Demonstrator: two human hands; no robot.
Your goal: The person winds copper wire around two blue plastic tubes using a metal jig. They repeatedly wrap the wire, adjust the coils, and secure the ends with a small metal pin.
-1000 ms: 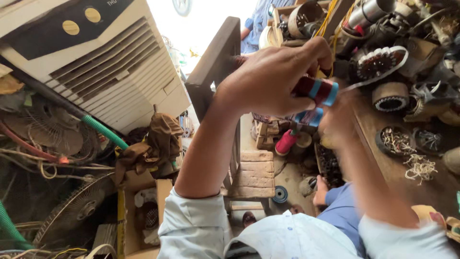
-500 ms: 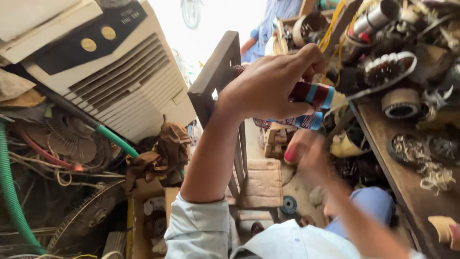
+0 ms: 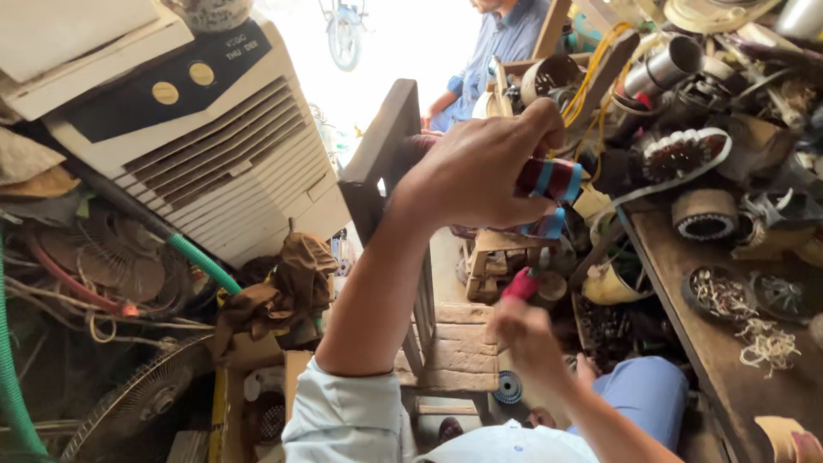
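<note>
Winding work looks partly done: left hand [image 3: 480, 176] clenches the red-and-blue wound coil [image 3: 549, 180] raised before the cluttered worktop [image 3: 729, 360], right hand [image 3: 527, 334] below grasps a red-handled tool [image 3: 520, 285], apart from it.

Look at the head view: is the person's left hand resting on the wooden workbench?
No. The left hand is raised in the air, gripping a red-and-blue striped coil, clear of the workbench.
</note>
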